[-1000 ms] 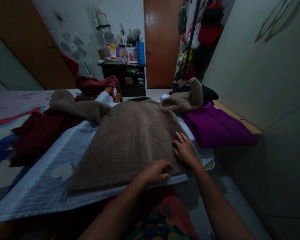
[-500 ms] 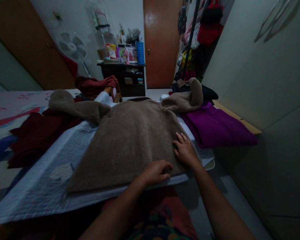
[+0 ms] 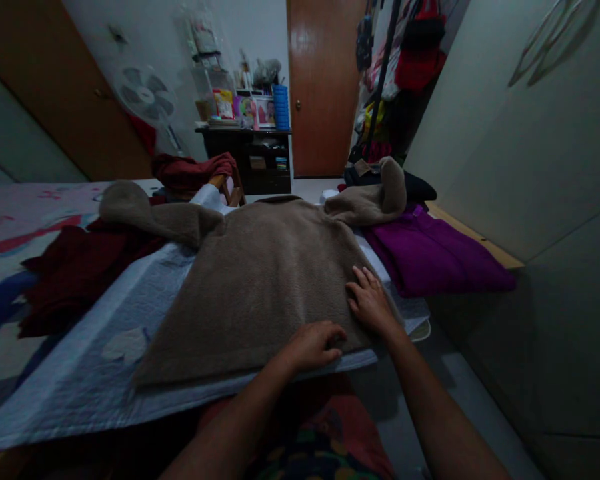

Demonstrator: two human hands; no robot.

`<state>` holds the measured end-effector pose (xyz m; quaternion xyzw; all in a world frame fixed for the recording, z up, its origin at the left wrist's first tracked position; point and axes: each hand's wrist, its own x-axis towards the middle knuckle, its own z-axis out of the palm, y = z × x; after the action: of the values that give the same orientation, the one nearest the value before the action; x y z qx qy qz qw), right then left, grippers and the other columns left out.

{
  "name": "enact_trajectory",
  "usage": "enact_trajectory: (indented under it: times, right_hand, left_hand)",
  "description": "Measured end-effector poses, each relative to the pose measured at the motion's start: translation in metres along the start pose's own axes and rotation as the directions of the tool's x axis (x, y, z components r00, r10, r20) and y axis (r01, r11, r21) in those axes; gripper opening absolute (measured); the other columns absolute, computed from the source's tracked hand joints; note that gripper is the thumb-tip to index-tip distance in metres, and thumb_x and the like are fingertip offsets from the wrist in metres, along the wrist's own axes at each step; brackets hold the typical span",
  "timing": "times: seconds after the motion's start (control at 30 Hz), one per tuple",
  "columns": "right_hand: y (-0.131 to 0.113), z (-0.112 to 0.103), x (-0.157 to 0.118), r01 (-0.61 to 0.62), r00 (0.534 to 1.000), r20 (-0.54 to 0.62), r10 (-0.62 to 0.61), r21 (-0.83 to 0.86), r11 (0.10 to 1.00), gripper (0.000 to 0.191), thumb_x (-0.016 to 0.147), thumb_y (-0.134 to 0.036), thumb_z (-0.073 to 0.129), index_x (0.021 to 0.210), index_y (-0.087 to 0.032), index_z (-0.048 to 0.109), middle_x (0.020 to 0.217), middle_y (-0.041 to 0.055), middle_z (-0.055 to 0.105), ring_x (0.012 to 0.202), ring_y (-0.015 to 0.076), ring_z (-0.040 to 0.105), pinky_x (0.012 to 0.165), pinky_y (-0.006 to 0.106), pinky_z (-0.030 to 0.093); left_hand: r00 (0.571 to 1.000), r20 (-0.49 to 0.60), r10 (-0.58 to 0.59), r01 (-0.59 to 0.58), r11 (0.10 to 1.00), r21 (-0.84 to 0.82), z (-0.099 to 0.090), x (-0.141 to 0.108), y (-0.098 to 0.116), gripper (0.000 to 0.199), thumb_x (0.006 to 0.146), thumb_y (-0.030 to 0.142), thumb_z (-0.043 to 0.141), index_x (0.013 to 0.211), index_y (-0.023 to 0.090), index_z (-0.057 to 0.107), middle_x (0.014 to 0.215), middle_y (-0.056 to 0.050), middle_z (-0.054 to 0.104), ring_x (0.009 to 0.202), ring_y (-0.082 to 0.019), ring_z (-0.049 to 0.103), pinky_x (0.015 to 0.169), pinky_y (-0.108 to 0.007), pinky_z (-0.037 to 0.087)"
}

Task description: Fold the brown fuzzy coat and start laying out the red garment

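Observation:
A brown fleecy garment lies spread flat over a pale blue quilted cover, its two sleeves stretched out left and right at the far end. Near its lower edge, right of the middle, my left hand rests on the cloth with the fingers bent and apart. My right hand lies on the garment's right side, fingers spread and pressing on the fabric. Neither hand holds anything.
Dark red clothes lie on the left beside a patterned bedspread. At the right, a folded purple garment sits on a wooden ledge by a pale cabinet. Behind stand a fan, a dark shelf and a brown door.

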<state>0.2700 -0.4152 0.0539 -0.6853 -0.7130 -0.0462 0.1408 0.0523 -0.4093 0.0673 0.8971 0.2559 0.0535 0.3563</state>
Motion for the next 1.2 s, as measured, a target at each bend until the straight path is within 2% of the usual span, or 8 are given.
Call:
enact_trajectory:
  times: [1.2]
  right_hand:
    - [-0.0006,-0.0011,-0.0006,0.001,1.0,0.001,-0.001,-0.002,1.0,0.034,0.083,-0.021,0.055,0.116,-0.02,0.063,0.156,0.0083,0.029,0.145,0.0301,0.019,0.115,0.05,0.025]
  left_hand:
    - [1.0,-0.021,0.004,-0.004,1.0,-0.028,0.0026,0.0015,-0.0019,0.033,0.079,0.028,0.064,0.112,0.024,0.064,0.095,-0.001,0.067,0.087,-0.017,0.061,0.075,-0.025,0.044]
